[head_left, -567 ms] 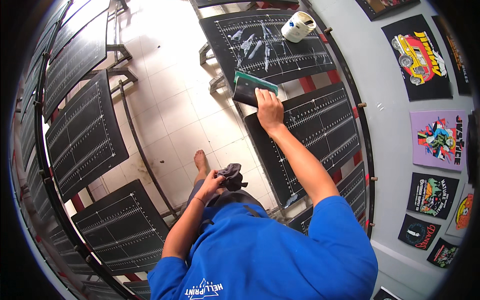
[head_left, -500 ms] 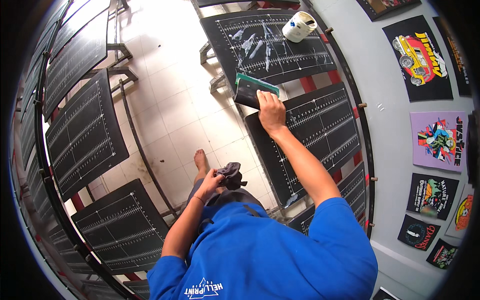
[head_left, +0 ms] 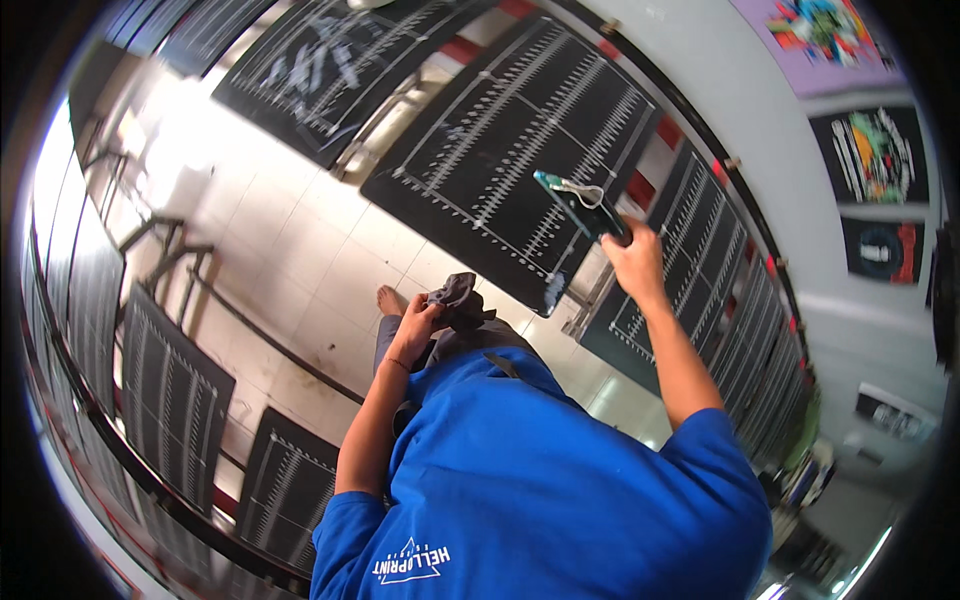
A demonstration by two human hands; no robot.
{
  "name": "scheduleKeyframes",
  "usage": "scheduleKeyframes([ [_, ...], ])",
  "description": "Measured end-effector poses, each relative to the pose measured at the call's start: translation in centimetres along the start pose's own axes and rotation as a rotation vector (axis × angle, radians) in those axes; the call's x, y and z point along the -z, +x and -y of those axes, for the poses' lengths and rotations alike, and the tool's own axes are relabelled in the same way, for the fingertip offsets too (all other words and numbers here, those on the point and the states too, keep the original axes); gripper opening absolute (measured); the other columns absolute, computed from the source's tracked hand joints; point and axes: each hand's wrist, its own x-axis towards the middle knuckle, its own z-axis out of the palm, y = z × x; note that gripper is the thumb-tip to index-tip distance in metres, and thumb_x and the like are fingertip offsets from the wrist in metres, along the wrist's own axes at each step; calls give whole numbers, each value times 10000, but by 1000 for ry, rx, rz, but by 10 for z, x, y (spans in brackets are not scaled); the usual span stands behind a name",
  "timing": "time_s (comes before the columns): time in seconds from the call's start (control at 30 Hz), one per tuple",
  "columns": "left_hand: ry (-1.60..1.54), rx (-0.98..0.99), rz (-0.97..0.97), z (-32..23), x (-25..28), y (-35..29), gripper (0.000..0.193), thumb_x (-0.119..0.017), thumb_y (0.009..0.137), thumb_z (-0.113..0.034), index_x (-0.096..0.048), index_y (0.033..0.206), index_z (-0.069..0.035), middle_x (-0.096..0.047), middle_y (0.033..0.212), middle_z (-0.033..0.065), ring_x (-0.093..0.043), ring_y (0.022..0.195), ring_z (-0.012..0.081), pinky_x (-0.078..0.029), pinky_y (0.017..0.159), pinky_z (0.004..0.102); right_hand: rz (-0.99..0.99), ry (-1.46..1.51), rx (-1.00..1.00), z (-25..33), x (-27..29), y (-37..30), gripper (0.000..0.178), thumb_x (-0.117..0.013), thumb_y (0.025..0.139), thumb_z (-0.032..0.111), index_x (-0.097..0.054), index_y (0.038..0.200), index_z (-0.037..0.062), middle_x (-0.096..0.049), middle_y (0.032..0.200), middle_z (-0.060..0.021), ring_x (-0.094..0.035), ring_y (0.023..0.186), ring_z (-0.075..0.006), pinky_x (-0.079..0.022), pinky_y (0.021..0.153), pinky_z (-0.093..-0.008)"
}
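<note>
My right hand [head_left: 640, 265] grips a squeegee [head_left: 580, 208] by its black handle. The green blade edge points away from me, and a pale blob of paste clings to it. It is held over the right edge of a black board [head_left: 480, 130] printed with white ruler marks. A pale smear sits on that board's near corner. Close to my waist, my left hand [head_left: 418, 322] is closed round a crumpled dark cloth [head_left: 460, 300]. Farther off to the left lies another black board [head_left: 300, 75] streaked with whitish paste, a white container [head_left: 368, 3] partly showing at its far edge.
More marked black boards [head_left: 690, 240] continue along the right row; another row [head_left: 165, 400] stands at left. A dark rail [head_left: 720, 150] runs beside the boards. Printed sheets [head_left: 870, 155] hang on the grey wall. Pale tiled floor [head_left: 310, 270] lies between the rows.
My view and body have turned rightward along the row. The squeegee has moved from the gap beside the smeared board to over the nearer board, and paste now shows on it. The left hand still holds the cloth.
</note>
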Motion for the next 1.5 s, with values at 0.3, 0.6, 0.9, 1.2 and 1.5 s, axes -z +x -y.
scheduleKeyframes([
  [0.3,654,27,451,-35,-14,56,370,-604,945,-126,-484,1251,43,-596,1158,152,-649,1038,241,-578,888,346,-206,-136,-217,7,-5,-44,248,-692,795,122,-698,1031,47,-708,977,-152,-687,873,-356,-546,767,-420],
  [0.6,627,312,383,-129,43,72,387,-622,929,-99,-489,1266,37,-608,1136,153,-650,999,223,-594,850,356,-140,-429,-302,12,-61,0,453,-778,715,45,-676,1153,97,-689,1137,-50,-653,1069,-255,-526,925,-370],
  [0.9,800,350,384,-203,73,96,350,-577,931,-86,-518,1269,-17,-606,1142,111,-641,990,199,-582,799,340,-270,-482,-450,64,-104,-92,508,-749,671,-1,-690,1158,130,-682,1163,-33,-651,1070,-262,-523,905,-383],
  [1.2,1125,458,540,-250,106,140,378,-611,921,-151,-548,1268,-16,-605,1135,82,-616,969,152,-554,750,311,-546,-490,-904,145,-169,-93,488,-718,679,-11,-702,1140,149,-696,1121,-31,-669,1004,-267,-554,841,-392],
  [1.5,1635,-193,766,-325,152,171,417,-596,850,-279,-569,1181,-28,-659,1025,236,-654,938,408,-511,857,503,-420,-230,-1420,229,-189,19,361,-687,719,205,-710,1035,32,-719,910,-192,-697,870,-382,-543,789,-486],
])
